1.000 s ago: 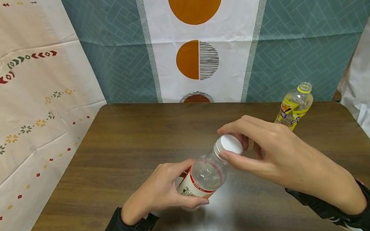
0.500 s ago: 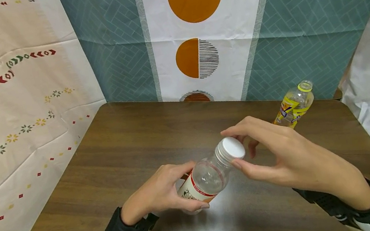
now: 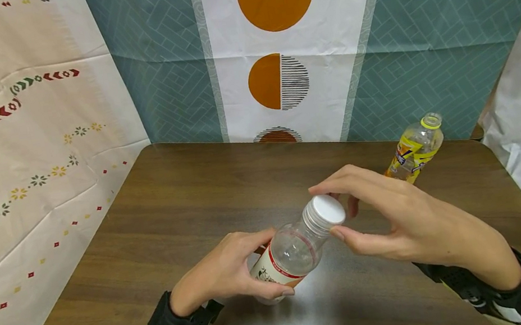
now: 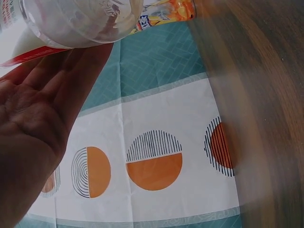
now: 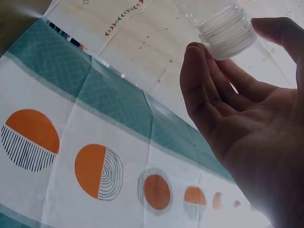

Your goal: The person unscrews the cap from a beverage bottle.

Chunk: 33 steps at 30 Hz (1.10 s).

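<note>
A clear plastic bottle (image 3: 295,248) with a white, red-edged label leans toward the right above the table. My left hand (image 3: 228,267) grips its body around the label, thumb on the near side. On the neck sits a white bottle cap (image 3: 329,209). My right hand (image 3: 396,209) has its thumb and fingertips curved loosely around the cap's rim. In the right wrist view, the cap (image 5: 230,40) lies between the thumb and the fingers. From the left wrist view, the left fingers pass behind the bottle (image 4: 80,21), so their tips are hidden.
A yellow-labelled clear bottle (image 3: 414,148) without a cap stands at the back right of the brown wooden table (image 3: 182,186), partly behind my right hand. Patterned cloths hang behind the table (image 3: 172,57) and at both sides.
My right hand has shifted slightly right and its thumb has slid along the cap's rim, showing more of the cap. The bottle's neck has moved a little right. The left hand keeps its hold.
</note>
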Available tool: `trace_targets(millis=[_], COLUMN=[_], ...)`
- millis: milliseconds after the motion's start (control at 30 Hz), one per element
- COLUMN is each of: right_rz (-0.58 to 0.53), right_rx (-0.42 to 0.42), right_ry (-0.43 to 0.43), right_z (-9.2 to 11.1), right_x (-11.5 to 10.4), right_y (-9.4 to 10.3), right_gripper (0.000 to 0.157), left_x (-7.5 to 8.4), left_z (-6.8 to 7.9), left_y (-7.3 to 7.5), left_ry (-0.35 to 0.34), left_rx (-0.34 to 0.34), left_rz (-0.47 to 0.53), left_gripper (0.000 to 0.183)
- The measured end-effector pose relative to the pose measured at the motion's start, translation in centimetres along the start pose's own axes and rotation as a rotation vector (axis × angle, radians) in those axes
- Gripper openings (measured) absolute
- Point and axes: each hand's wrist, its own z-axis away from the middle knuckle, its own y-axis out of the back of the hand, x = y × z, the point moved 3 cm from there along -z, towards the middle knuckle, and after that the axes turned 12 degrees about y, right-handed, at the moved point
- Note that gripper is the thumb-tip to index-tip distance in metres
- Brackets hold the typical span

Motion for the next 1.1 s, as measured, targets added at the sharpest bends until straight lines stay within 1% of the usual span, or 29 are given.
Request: trace_targets(millis=[133, 200, 267, 300, 367, 433, 500, 567, 633, 700, 800, 933, 1100], right_rz=[0.053, 0.106, 0.175, 0.215, 0.311, 0.406, 0.492, 0.541, 0.553, 0.54, 0.521, 0.532, 0.576], right_rx=[0.015, 0.041, 0.078, 0.099, 0.144, 0.169, 0.176, 0.162, 0.137, 0.11, 0.058, 0.023, 0.044], right_ry=[-0.014, -0.022, -0.043, -0.064, -0.126, -0.199, -0.283, -0.37, -0.454, -0.533, -0.607, -0.631, -0.568], right_z=[-0.1, -0.2, -0.1, -0.1, 0.1, 0.2, 0.2, 0.2, 0.1, 0.0, -0.1, -0.2, -0.2], right_x=[-0.1, 0.0, 0.1, 0.1, 0.2, 0.3, 0.3, 0.3, 0.3, 0.3, 0.4, 0.7, 1.0], right_y=[0.1, 0.2, 0.3, 0.4, 0.6, 0.7, 0.7, 0.4, 0.0, -0.4, -1.1, -2.0, -2.7], right_gripper=[0.043, 0.042, 0.04, 0.037, 0.03, 0.024, 0.018, 0.015, 0.021, 0.031, 0.042, 0.049, 0.05], left_x=[-0.1, -0.3, -0.5, -0.6, -0.8, -0.9, -1.1, -1.2, -1.2, -1.3, -1.4, -1.3, -1.2], left_z=[0.0, 0.0, -0.1, -0.1, -0.1, -0.1, -0.1, -0.1, -0.1, -0.2, -0.2, -0.3, -0.4], left_y=[0.1, 0.1, 0.1, 0.1, 0.2, 0.3, 0.4, 0.5, 0.6, 0.7, 0.7, 0.8, 0.7], left_ry=[0.005, 0.021, 0.033, 0.04, 0.058, 0.07, 0.083, 0.091, 0.09, 0.094, 0.099, 0.102, 0.11], left_rx=[-0.004, -0.001, 0.007, 0.014, 0.03, 0.043, 0.054, 0.06, 0.064, 0.07, 0.079, 0.083, 0.082], left_rz=[0.01, 0.008, -0.001, -0.008, -0.029, -0.042, -0.054, -0.066, -0.075, -0.093, -0.113, -0.13, -0.156], left_gripper=[0.047, 0.047, 0.048, 0.048, 0.048, 0.048, 0.049, 0.05, 0.051, 0.052, 0.051, 0.05, 0.049])
